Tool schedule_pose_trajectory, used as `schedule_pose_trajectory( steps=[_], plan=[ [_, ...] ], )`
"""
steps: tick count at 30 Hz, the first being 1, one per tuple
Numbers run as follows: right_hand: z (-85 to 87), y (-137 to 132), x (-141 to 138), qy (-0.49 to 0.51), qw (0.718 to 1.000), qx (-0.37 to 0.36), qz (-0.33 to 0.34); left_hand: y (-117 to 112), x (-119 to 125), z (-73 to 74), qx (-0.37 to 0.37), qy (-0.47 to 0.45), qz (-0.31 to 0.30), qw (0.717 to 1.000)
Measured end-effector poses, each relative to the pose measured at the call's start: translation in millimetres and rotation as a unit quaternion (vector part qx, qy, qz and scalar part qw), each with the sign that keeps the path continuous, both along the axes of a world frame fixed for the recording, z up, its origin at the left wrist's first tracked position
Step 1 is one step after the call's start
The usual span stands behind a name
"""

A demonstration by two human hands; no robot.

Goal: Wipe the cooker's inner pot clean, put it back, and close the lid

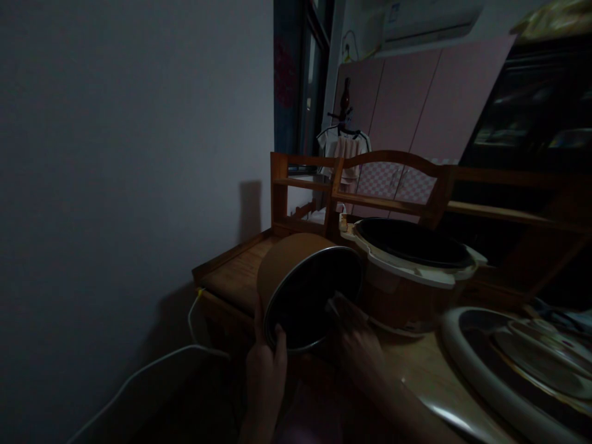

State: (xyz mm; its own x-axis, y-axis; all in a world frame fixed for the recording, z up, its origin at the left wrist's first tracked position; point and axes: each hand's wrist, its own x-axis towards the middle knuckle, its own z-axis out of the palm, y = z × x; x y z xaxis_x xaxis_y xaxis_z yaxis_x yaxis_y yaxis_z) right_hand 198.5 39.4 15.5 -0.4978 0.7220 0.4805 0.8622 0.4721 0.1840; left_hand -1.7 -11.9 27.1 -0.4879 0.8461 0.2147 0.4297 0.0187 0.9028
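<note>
Wooden desk [238,271], dim pink cupboard [407,105] beyond, hands [266,364] [361,345] holding tilted pot [289,265] (left), cloth [337,303] (right)

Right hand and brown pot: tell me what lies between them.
In the head view, a pale cloth or tissue, held by the right hand, lies toward the brown pot's dark inside.

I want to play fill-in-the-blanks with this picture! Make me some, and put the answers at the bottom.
1. The person's ____ hand grips the pot by its rim.
2. In the picture, the cooker stands to the ____ of the pot.
3. Behind the cooker, the tall cabinet has ____ doors.
4. The cord at the picture's left is coloured ____.

Missing words: left; right; pink; white.
</note>
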Motion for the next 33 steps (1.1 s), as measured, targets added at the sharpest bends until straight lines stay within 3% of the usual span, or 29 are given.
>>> schedule_pose_trajectory(
  steps=[3, 10, 16, 23, 28, 33],
  plan=[
    [-5.7, -4.5, -3.0, 0.022, 1.0, -0.005, 0.011, 0.1, -0.4, -1.8, -0.006, 0.008, -0.002, 1.0],
    [3.5, -10.0, -3.2, -0.002, 0.999, -0.022, 0.028, 0.7, 0.6, -0.2, -0.01, 0.025, 0.007, 1.0],
    [-0.6, -8.9, -4.6, 0.005, 1.0, -0.022, 0.018, -0.1, 1.8, 1.9, -0.009, 0.018, 0.007, 1.0],
    [-3.7, -12.0, -10.9, 0.017, 1.0, -0.006, 0.019, 2.5, 4.4, -6.3, -0.034, 0.02, 0.029, 0.999],
    [-1.6, -13.0, -9.1, 0.05, 0.999, -0.009, 0.019, 3.2, 4.0, -10.4, 0.03, 0.025, 0.058, 0.998],
    [-2.2, -13.4, -6.6, 0.062, 0.998, -0.016, 0.017, -0.3, 2.7, -6.9, 0.028, 0.074, 0.057, 0.995]
  ],
)
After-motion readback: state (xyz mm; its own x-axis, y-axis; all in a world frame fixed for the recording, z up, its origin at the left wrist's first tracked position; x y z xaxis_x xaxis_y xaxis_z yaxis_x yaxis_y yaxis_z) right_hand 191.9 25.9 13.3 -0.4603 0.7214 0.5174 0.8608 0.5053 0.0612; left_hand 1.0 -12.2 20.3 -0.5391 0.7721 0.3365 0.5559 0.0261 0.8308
